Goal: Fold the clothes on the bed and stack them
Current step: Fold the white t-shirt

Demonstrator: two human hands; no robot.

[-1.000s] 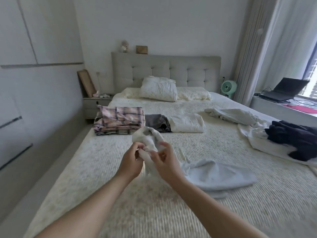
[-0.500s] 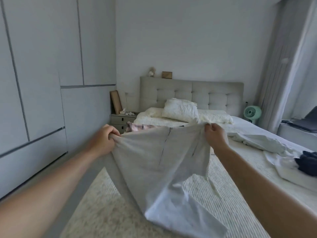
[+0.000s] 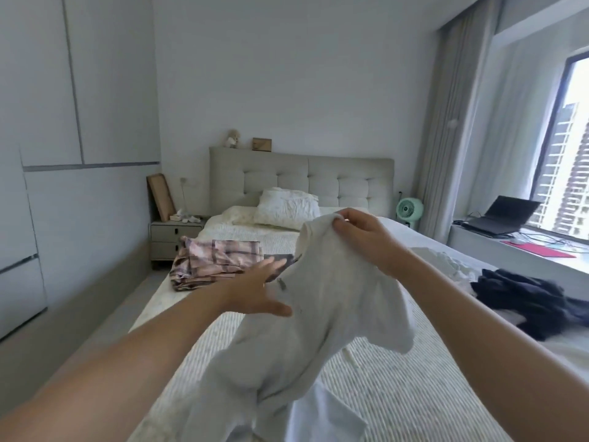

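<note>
Right hand (image 3: 366, 240) pinches the top edge of the white garment (image 3: 318, 314) between thumb and fingers, closed firmly on the cloth at about 12 o'clock of the piece. Left hand (image 3: 255, 291) is spread wide, fingers splayed, palm against the garment's edge at 9 o'clock; it holds nothing, and motion blur makes the fingertips hard to read.

Bed (image 3: 398, 378) fills the lower centre; its near end is cut off by the frame and partly hidden behind the hanging cloth. White garment hangs above the bed from the right hand, its lower part bunched and running out of the frame at 6 o'clock. A small dark detail near its 10 o'clock edge cannot be identified.

Dark clothes (image 3: 526, 298) lie heaped on the bed at 3 o'clock, resting on pale fabric whose extent is hidden. Plaid folded stack (image 3: 216, 263) sits on the bed at 10 o'clock; a dark folded item (image 3: 282, 261) just beside it is mostly covered by the left hand and the garment. Pillow (image 3: 287, 210) lies at 12 o'clock against the headboard.
</note>
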